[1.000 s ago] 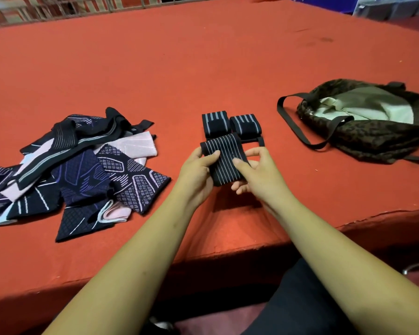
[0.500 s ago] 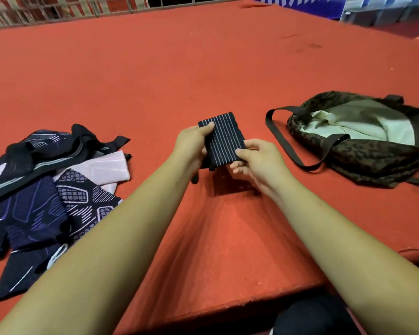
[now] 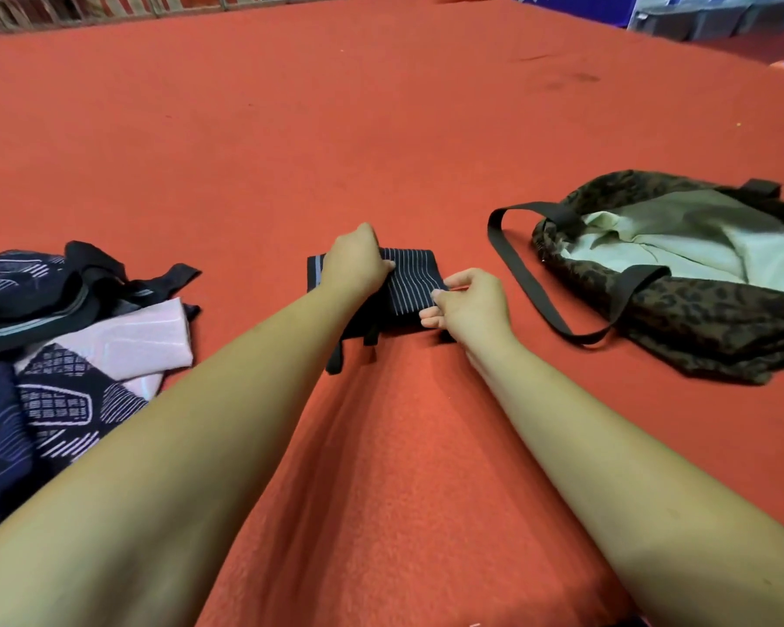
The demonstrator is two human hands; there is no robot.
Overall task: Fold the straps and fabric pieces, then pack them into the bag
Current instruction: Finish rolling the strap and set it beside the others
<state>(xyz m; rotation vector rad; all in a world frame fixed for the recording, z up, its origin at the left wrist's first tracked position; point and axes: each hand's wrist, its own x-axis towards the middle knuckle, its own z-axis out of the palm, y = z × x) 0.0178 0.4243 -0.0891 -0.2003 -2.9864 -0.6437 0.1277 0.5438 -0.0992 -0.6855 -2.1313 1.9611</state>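
I read this as early in the job. On the red desk [image 3: 381,129], the leopard-print bag [image 3: 707,328] lies open at the right of the frame. It shows only its pale lining, so I judge nothing is packed. The heap of patterned fabric pieces [image 3: 64,368] at lower left looks unfolded. At centre lies the striped strap [image 3: 410,285], partly folded, with loose ends trailing down-frame. The left hand [image 3: 354,264] curls over it, gripping; the right hand [image 3: 469,305] pinches its right edge.
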